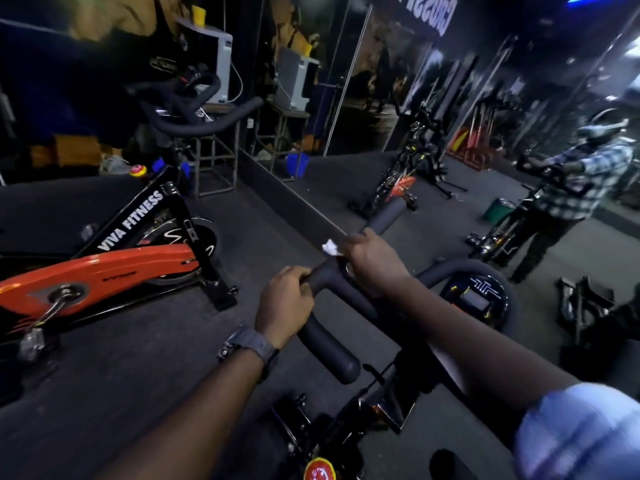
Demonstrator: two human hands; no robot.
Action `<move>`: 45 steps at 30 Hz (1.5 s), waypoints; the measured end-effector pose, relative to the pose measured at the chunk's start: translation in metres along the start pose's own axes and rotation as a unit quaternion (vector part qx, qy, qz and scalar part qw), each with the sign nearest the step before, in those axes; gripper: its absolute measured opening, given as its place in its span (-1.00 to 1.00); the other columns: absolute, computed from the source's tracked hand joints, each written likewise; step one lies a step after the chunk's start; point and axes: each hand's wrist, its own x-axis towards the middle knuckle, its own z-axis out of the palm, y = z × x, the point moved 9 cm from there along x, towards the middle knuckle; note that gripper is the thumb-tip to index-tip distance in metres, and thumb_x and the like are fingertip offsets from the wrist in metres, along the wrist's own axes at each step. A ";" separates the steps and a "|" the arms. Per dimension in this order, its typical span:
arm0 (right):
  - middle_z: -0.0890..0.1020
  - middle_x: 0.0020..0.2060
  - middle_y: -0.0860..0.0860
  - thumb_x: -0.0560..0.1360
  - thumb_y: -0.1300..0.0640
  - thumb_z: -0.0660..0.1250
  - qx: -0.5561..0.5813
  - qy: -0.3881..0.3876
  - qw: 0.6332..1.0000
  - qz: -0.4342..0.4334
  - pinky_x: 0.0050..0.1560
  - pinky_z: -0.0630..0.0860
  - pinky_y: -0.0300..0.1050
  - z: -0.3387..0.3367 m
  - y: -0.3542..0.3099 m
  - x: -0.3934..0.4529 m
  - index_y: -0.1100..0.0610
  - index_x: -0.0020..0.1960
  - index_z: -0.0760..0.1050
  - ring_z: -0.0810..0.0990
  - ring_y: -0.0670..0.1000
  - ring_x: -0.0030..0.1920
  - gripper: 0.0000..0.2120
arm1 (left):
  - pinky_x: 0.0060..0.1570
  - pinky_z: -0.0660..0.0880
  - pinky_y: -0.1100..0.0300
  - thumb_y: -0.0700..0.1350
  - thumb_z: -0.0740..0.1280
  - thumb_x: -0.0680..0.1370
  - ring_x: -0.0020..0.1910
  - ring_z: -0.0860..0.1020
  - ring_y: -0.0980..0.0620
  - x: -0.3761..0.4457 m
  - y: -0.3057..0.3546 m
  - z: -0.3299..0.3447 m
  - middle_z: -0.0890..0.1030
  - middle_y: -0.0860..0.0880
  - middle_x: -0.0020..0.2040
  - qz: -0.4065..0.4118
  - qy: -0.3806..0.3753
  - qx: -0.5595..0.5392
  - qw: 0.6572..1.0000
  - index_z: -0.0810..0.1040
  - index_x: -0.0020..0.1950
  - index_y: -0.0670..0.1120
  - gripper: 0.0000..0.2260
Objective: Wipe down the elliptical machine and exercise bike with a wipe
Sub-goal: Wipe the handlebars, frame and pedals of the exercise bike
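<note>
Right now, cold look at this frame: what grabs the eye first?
The two hands at centre: the right hand wraps a white wipe round the black handlebar, and the left hand grips it nearer. At left stands an orange exercise bike; a mirror fills the right.

Dark wristwatch [250, 344], pale blue rolled sleeve [581, 431]
</note>
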 end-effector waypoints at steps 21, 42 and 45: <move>0.53 0.05 0.16 0.54 0.25 0.25 -0.027 -0.043 0.997 0.054 -0.01 0.55 0.05 -0.017 0.032 0.023 0.25 0.07 0.61 0.56 0.19 0.07 -0.80 | 0.17 0.47 0.02 -0.19 0.23 0.56 0.23 0.50 -0.08 0.040 0.034 0.037 0.53 -0.04 0.26 0.131 -0.103 0.045 0.985 0.51 0.33 -0.10 -0.67; 0.45 0.09 0.17 0.47 0.35 0.20 0.258 0.171 0.829 0.465 0.06 0.42 0.01 -0.018 0.112 -0.013 0.13 0.12 0.47 0.51 0.26 0.06 -0.73 | 0.17 0.46 0.07 -0.15 0.26 0.59 0.21 0.51 -0.06 0.051 0.036 0.044 0.54 -0.03 0.26 0.140 -0.119 0.046 0.982 0.52 0.33 -0.10 -0.69; 0.43 0.07 0.17 0.50 0.30 0.27 0.251 0.131 0.842 0.459 0.05 0.45 0.02 -0.014 0.096 -0.014 0.16 0.10 0.49 0.52 0.25 0.00 -0.82 | 0.21 0.43 0.13 -0.24 0.24 0.58 0.26 0.50 -0.06 0.050 0.035 0.043 0.54 -0.04 0.30 0.147 -0.126 0.045 0.980 0.52 0.34 -0.11 -0.67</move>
